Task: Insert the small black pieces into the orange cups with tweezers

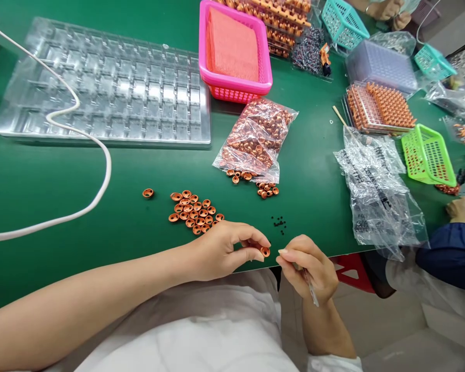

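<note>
Between thumb and fingers, my left hand pinches a small copper-coloured cup with a dark hole in it, close to the table's front edge. Facing it, slightly apart, my right hand is closed around a thin clear stick-like tool; the tool's tip is hidden by the fingers. Tiny black pieces lie scattered just beyond my hands. A cluster of similar copper cups sits left of them, with one lone cup farther left. More cups spill from a clear plastic bag.
A clear moulded tray lies at the back left, crossed by a white cable. Pink basket with an orange cloth stands behind the bag. To the right are plastic bags, a green basket and a co-worker's hand.
</note>
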Available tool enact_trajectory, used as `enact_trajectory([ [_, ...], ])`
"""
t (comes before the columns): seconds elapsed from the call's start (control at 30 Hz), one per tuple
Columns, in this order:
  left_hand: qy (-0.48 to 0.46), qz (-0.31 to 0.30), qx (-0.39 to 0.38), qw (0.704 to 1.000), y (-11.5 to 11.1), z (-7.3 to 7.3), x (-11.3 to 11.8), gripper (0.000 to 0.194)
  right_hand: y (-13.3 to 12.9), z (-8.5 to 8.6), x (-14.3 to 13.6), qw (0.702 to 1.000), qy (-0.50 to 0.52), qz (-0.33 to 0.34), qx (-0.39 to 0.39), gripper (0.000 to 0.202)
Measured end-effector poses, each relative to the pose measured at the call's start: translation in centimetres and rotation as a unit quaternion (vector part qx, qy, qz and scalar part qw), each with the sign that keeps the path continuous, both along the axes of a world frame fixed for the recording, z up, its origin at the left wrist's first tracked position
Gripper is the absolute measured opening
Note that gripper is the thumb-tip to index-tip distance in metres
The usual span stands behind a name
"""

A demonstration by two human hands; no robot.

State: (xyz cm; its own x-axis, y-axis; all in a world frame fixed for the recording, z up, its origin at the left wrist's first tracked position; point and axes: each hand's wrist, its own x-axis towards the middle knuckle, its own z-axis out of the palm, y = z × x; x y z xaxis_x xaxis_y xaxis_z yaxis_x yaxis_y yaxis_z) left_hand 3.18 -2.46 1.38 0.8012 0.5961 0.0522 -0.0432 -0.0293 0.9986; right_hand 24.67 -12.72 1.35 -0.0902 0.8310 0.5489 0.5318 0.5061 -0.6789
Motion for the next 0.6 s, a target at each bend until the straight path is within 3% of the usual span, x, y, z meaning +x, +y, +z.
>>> enact_trajectory([
  [0.13, 0.018, -0.006, 0.013, 1.0, 0.04, 0.06, 0.02, 0.011, -0.2, -0.1, -0.04, 0.999, -0.041, 0.012, 0.0, 0.036],
  [0.4, -0.011, 0.003, 0.18, 0.984, -0.48, -0.52, 0.03, 0.012, -0.25, -0.24, 0.75, 0.973, -0.202, 0.098, 0.061, 0.028],
  [0.6, -0.023, 0.003, 0.224, 0.974, -0.69, -0.41, 0.02, 0.012, -0.3, 0.15, 0.9, 0.959, -0.248, 0.118, 0.074, 0.03],
])
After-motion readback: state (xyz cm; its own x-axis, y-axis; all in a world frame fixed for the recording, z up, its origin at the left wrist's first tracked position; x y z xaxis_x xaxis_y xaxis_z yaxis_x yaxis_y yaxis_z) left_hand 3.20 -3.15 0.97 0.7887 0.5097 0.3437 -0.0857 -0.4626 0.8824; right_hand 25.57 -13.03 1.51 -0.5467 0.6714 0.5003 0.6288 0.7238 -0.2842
